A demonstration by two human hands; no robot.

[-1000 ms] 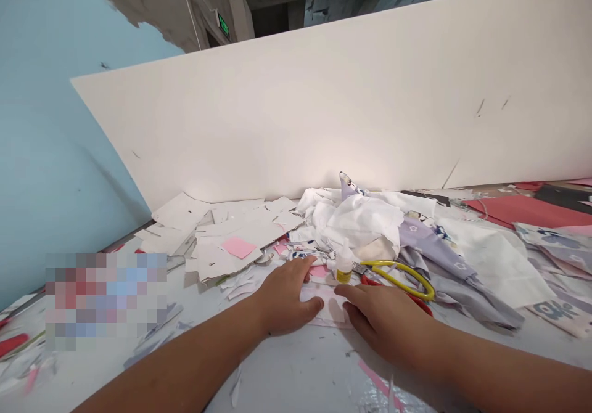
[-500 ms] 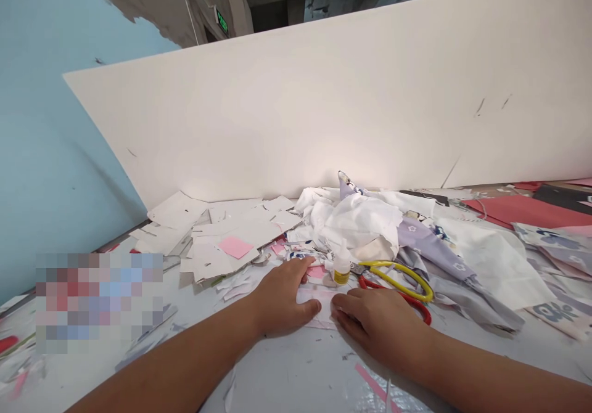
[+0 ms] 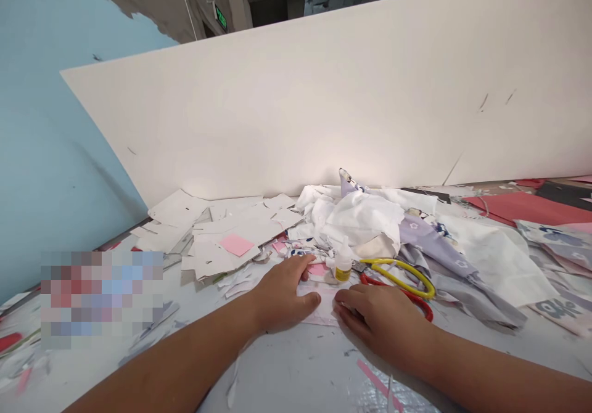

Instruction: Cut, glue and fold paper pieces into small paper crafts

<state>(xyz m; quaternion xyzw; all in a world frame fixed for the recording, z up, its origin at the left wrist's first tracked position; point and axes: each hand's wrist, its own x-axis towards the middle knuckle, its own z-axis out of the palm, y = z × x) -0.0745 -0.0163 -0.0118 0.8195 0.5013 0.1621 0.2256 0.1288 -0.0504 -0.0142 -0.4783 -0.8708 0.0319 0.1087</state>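
We take the small bottle [image 3: 343, 265] with the yellow label as landmark. The pale pink sheet [image 3: 326, 299] lies flat on the table [image 3: 296, 370], just on the near side of the bottle and between the two hands. We judge it light, thin and limp, apt to crease or slide under uneven pressure; whether it is paper or cloth we cannot tell. We would steady it with a flat palm and lift it by a corner of its near edge, away from the bottle. The left hand [image 3: 284, 296], left of the bottle, rests palm down, thumb spread wide from the fingers. The right hand [image 3: 388, 323], on the bottle's near right, has its fingers bent close together at the sheet's edge; we cannot tell whether they pinch it. Compared with one second earlier, the right hand's fingers curl more, and more of the red handle [image 3: 426, 309] of the scissors [image 3: 429, 288], right of the bottle, shows.
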